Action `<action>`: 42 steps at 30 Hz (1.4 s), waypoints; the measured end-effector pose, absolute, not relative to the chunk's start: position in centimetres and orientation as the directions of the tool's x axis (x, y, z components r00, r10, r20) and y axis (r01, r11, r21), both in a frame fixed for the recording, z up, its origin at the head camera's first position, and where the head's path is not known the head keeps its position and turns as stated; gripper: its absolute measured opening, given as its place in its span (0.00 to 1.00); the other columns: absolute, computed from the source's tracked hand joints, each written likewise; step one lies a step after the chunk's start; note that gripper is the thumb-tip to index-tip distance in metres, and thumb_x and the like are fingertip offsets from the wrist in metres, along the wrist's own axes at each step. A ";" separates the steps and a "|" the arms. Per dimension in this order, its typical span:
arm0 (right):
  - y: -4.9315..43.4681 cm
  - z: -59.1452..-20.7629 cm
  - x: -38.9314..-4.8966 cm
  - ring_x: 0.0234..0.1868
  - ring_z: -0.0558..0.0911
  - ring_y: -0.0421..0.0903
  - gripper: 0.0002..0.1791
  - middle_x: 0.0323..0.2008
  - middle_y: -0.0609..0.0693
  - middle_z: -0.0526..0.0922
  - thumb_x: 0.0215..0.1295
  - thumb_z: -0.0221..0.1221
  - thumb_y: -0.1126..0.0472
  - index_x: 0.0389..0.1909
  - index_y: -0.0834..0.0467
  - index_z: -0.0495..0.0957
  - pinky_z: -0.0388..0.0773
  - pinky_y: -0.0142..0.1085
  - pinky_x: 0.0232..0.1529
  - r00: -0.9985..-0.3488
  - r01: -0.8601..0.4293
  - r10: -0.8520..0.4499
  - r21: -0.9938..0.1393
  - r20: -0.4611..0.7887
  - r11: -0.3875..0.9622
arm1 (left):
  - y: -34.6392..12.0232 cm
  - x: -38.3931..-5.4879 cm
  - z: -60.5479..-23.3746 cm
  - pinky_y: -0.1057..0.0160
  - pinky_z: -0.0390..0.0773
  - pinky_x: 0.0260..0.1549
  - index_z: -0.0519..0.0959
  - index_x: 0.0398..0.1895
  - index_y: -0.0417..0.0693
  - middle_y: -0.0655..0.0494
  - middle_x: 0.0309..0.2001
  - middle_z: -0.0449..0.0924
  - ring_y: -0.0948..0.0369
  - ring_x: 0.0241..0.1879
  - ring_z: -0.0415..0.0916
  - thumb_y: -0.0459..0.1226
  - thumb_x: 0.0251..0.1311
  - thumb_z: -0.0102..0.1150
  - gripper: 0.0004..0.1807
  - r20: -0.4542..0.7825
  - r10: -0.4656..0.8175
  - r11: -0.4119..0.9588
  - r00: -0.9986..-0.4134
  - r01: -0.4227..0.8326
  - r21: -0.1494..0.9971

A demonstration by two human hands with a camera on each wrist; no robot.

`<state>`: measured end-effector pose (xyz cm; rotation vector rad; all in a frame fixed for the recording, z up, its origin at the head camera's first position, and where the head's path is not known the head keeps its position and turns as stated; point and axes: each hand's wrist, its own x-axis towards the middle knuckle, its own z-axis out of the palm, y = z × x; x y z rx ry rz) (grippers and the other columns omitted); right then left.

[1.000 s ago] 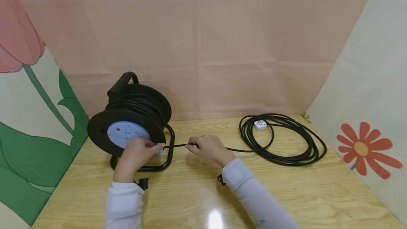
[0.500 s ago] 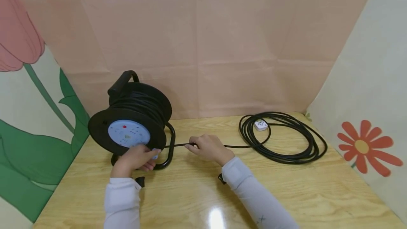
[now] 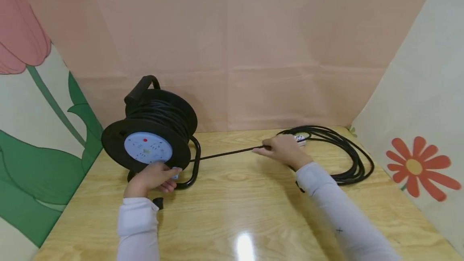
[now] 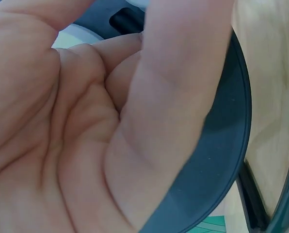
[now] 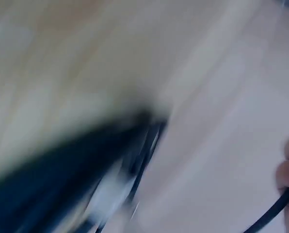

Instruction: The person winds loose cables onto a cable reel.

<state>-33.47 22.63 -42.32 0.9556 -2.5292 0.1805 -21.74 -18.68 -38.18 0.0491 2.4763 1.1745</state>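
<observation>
OK, cable reel (image 3: 145, 125) stands near 9 o'clock on the table (image 3: 217, 212), handle (image 3: 137, 93) up, blue socket disc (image 3: 148, 146) toward the person. Left hand (image 3: 154, 177) grips the small blue knob (image 3: 175, 172) on the reel's front, between its 4 and 5 o'clock. Right hand (image 3: 286, 151) pinches the black cable (image 3: 228, 154), which runs nearly straight from it to the reel. Loose coil (image 3: 359, 162) lies between 3 and 4 o'clock, white plug (image 3: 300, 138) near the coil's 10 o'clock, partly hidden.

Risks, my read:
If the right-hand pinch eases, the span goes slack and turns on the reel could cross or pile up. Too hard a pull toward 3 o'clock could drag or tip the reel — neither hand visibly holds the tube frame (image 3: 196, 168). Cable crosses that frame, so it may rub there. Coil loops overlap; one could hitch on another, or on the plug, and bring the lot along. Knob could slip under load. Can't check for kinks — right wrist view is too blurred.
</observation>
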 end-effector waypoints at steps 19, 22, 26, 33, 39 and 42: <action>26.9 -29.3 -28.4 0.16 0.59 0.37 0.24 0.12 0.37 0.61 0.34 0.75 0.48 0.12 0.46 0.65 0.57 0.32 0.16 -0.366 -0.736 -0.506 0.090 0.781 0.671 | -20.6 -22.1 -39.8 0.59 0.84 0.31 0.78 0.33 0.32 0.51 0.26 0.82 0.59 0.26 0.79 0.45 0.68 0.47 0.22 -0.365 0.240 0.574 -0.900 -0.172 0.801; 28.7 -29.1 -28.0 0.13 0.60 0.35 0.24 0.10 0.37 0.62 0.29 0.76 0.48 0.11 0.45 0.66 0.56 0.30 0.13 -0.381 -0.693 -0.447 0.070 0.809 0.717 | -21.0 -22.1 -40.0 0.61 0.84 0.30 0.77 0.35 0.30 0.50 0.27 0.82 0.59 0.27 0.79 0.45 0.68 0.47 0.23 -0.363 0.248 0.555 -0.898 -0.175 0.813; 32.3 -30.5 -27.9 0.14 0.61 0.35 0.24 0.10 0.38 0.64 0.28 0.77 0.48 0.11 0.43 0.67 0.57 0.27 0.15 -0.529 -0.608 -0.324 -0.084 0.785 0.789 | -21.5 -22.1 -40.4 0.63 0.83 0.29 0.76 0.38 0.28 0.50 0.27 0.82 0.58 0.28 0.79 0.46 0.67 0.48 0.24 -0.365 0.258 0.534 -0.895 -0.183 0.826; 36.4 -33.4 -26.9 0.12 0.62 0.37 0.20 0.09 0.42 0.67 0.35 0.76 0.49 0.10 0.42 0.69 0.57 0.29 0.13 -0.694 -0.478 -0.165 -0.277 0.701 0.834 | -22.0 -22.3 -40.7 0.65 0.83 0.28 0.75 0.41 0.27 0.51 0.27 0.82 0.60 0.27 0.79 0.47 0.67 0.48 0.26 -0.355 0.276 0.505 -0.893 -0.180 0.844; 36.3 -35.8 -26.4 0.12 0.60 0.39 0.17 0.10 0.45 0.65 0.46 0.71 0.53 0.14 0.46 0.71 0.55 0.30 0.13 -0.711 -0.473 -0.122 -0.342 0.693 0.812 | -22.5 -22.4 -41.0 0.64 0.83 0.29 0.74 0.43 0.27 0.49 0.30 0.82 0.59 0.28 0.79 0.49 0.67 0.47 0.27 -0.359 0.278 0.498 -0.891 -0.186 0.847; 35.9 -36.7 -26.1 0.14 0.62 0.42 0.14 0.13 0.47 0.65 0.56 0.64 0.50 0.21 0.48 0.70 0.57 0.33 0.16 -0.787 -0.391 -0.085 -0.386 0.611 0.836 | -22.8 -22.4 -41.4 0.64 0.83 0.30 0.74 0.45 0.27 0.48 0.31 0.83 0.57 0.30 0.80 0.49 0.67 0.47 0.28 -0.354 0.289 0.488 -0.889 -0.181 0.854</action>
